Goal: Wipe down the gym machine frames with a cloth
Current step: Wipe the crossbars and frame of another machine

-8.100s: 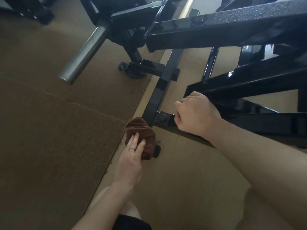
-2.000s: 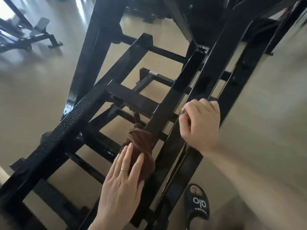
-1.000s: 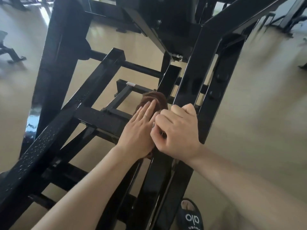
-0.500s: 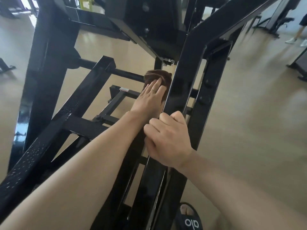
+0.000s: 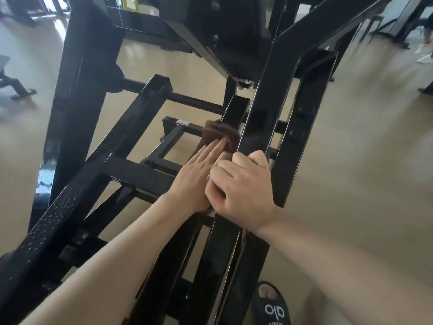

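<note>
Machine frame (image 5: 276,95) fills centre, running from near bottom to far top. Cloth (image 5: 221,136) sits on a sloping bar near frame's middle, just left of the main upright beam. Left hand (image 5: 199,174) lies on cloth's near side, fingers pointing far. Right hand (image 5: 243,191) is just right of left hand, touching it, on the beam. Perforated bar (image 5: 61,207) runs diagonally at left, near to far. Sandalled foot (image 5: 273,306) at near bottom, right of frame. Floor (image 5: 363,160) under everything; other equipment (image 5: 14,85) far left.
</note>
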Motion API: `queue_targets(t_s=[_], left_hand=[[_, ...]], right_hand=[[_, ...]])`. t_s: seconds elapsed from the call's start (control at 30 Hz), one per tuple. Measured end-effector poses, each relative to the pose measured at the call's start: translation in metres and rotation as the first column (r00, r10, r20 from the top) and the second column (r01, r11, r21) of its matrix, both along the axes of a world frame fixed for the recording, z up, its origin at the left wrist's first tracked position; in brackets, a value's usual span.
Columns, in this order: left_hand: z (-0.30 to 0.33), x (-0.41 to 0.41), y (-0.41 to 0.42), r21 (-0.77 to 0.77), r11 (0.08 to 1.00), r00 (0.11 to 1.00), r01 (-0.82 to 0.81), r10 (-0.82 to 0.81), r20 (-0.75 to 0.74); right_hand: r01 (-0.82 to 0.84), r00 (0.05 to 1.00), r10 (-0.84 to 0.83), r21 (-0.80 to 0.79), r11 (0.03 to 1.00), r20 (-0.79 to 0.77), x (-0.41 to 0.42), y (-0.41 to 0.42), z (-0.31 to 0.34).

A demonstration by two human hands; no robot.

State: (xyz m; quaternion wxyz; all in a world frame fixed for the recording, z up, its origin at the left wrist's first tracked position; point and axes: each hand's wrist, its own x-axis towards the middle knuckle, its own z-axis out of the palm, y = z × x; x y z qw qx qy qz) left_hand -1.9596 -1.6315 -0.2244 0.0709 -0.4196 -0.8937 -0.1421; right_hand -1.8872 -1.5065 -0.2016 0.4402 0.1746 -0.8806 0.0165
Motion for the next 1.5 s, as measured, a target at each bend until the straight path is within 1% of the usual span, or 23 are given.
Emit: queue_targets(t_s=[0.07, 0.17, 0.3, 0.33, 0.43, 0.5, 0.57, 0.67, 0.77, 0.9, 1.03, 1.1, 1.17, 1.27, 1.33, 1.4, 1.5], left_hand=[[0.018, -0.033, 0.032, -0.034, 0.998, 0.998, -0.062, 0.062, 0.02], [0.04, -0.068, 0.066, -0.001, 0.995, 0.994, -0.097, 0.096, 0.051], [0.04, -0.064, 0.058, 0.043, 0.992, 0.986, -0.118, 0.112, 0.124], [0.035, -0.052, 0.047, 0.053, 0.991, 0.984, -0.122, 0.114, 0.138], [0.005, 0.008, 0.0, 0.086, 0.993, 0.993, -0.079, 0.071, 0.09], [-0.015, 0.055, -0.032, 0.111, 0.987, 0.99, -0.12, 0.11, 0.09], [-0.03, 0.099, -0.058, 0.121, 0.975, 0.977, -0.189, 0.173, 0.126], [-0.049, 0.155, -0.094, 0.08, 0.969, 0.968, -0.234, 0.225, 0.113], [-0.062, 0.189, -0.118, 0.034, 0.968, 0.963, -0.247, 0.241, 0.122], [-0.054, 0.168, -0.116, -0.048, 0.982, 0.98, -0.184, 0.187, 0.071], [-0.029, 0.106, -0.082, -0.024, 0.984, 0.984, -0.174, 0.174, 0.023], [-0.02, 0.076, -0.066, 0.033, 0.975, 0.975, -0.22, 0.219, 0.025], [-0.016, 0.051, -0.063, 0.1, 0.949, 0.954, -0.299, 0.294, 0.06], [-0.013, 0.027, -0.078, 0.128, 0.902, 0.91, -0.412, 0.398, 0.118], [-0.01, 0.02, -0.093, 0.139, 0.875, 0.884, -0.463, 0.446, 0.14], [-0.011, 0.025, -0.103, 0.144, 0.867, 0.877, -0.477, 0.458, 0.146], [-0.02, 0.053, -0.107, 0.146, 0.913, 0.924, -0.381, 0.37, 0.094]], right_hand=[[0.001, 1.0, -0.001, 0.008, 1.0, -0.012, -0.001, 0.002, -0.001], [0.003, 1.0, -0.003, 0.049, 0.999, -0.004, -0.002, 0.006, -0.004], [-0.005, 1.0, 0.006, 0.039, 0.999, -0.024, -0.004, 0.007, -0.001], [-0.011, 0.999, 0.012, 0.029, 1.0, -0.034, -0.004, 0.007, -0.001], [-0.016, 0.999, 0.017, 0.026, 1.0, -0.044, -0.001, 0.006, 0.0], [-0.011, 0.999, 0.012, 0.035, 0.999, -0.035, 0.001, 0.006, 0.0], [-0.004, 1.0, 0.005, 0.035, 0.999, -0.023, 0.001, 0.005, 0.0], [0.0, 0.999, 0.002, 0.033, 0.999, -0.038, 0.001, 0.004, -0.001], [0.001, 0.999, 0.001, 0.043, 0.999, -0.038, 0.0, 0.004, -0.002], [0.014, 0.999, -0.011, 0.067, 0.998, -0.043, 0.0, 0.003, -0.002], [0.015, 1.0, -0.014, 0.081, 0.997, -0.015, 0.0, 0.005, -0.003], [0.012, 1.0, -0.012, 0.083, 0.996, -0.006, -0.001, 0.006, -0.003], [0.014, 1.0, -0.014, 0.093, 0.996, 0.002, -0.003, 0.007, -0.004], [0.025, 1.0, -0.025, 0.097, 0.995, 0.0, -0.003, 0.007, -0.005], [0.017, 1.0, -0.017, 0.097, 0.995, -0.006, -0.003, 0.007, -0.005], [0.015, 1.0, -0.014, 0.101, 0.995, -0.013, -0.003, 0.007, -0.004], [0.013, 1.0, -0.011, 0.093, 0.996, -0.024, -0.002, 0.007, -0.005]])
